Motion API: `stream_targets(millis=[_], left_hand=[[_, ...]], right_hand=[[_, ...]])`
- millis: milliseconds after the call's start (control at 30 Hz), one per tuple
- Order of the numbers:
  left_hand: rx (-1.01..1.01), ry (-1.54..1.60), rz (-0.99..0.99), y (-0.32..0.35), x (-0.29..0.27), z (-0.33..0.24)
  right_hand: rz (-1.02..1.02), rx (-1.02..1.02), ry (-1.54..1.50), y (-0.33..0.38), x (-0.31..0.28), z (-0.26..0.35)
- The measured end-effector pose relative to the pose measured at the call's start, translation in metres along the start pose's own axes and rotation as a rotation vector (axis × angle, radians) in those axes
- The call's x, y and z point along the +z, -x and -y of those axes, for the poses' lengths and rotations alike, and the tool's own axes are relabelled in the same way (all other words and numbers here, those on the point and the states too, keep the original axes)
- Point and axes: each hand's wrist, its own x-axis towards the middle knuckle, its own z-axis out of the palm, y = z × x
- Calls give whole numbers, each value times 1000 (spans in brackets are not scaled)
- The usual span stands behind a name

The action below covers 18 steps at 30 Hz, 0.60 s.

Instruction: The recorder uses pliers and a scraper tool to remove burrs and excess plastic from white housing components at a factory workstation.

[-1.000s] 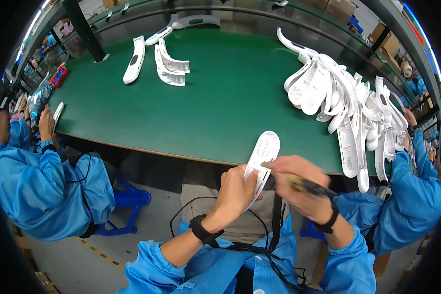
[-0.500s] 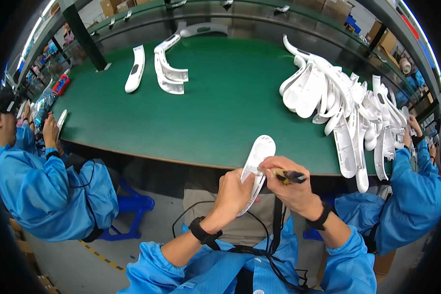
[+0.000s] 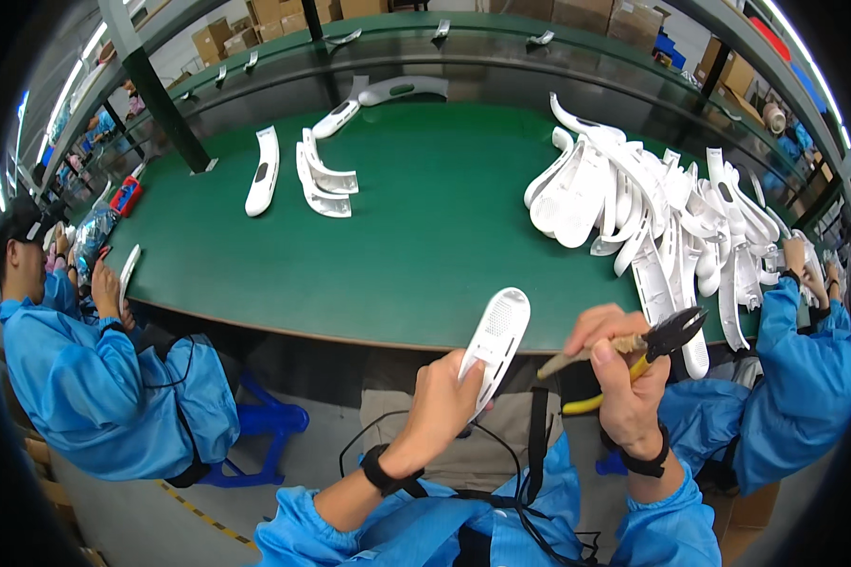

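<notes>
My left hand (image 3: 442, 402) is closed around a white curved plastic shell (image 3: 501, 326), its perforated rounded end pointing up and away at the table's near edge. The lower part of the shell is hidden by my fingers. To its right, apart from the shell, my right hand (image 3: 629, 387) is closed on a pair of pliers (image 3: 676, 333). Their dark jaws point to the upper right. One handle is yellow and the other looks wrapped in tan material; both stick out toward the shell.
A heap of white shells (image 3: 577, 194) covers the right of the green table (image 3: 416, 217). At the back left lie a few separate pieces (image 3: 263, 175). Co-workers in blue sit at my left (image 3: 95, 378) and right (image 3: 785, 387). A dark post (image 3: 165, 113) rises at the back left.
My right hand has drawn away from the shell to the right, and the pliers have turned so their jaws show plainly. The left hand still holds the shell. The whole view has shifted slightly.
</notes>
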Motion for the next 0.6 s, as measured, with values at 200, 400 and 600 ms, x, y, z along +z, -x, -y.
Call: stream_targets(millis=[200,400,600], left_hand=[[1132,-935,-368,13,-30,-35],[1318,-944,-288,15,-51,-46],[1233,-814,7,17,-50,-45]], right_hand=[[-142,104,-111,30,-29,-8],[140,614,-317,50,-26,-2],[136,960,-963,50,-14,-4]])
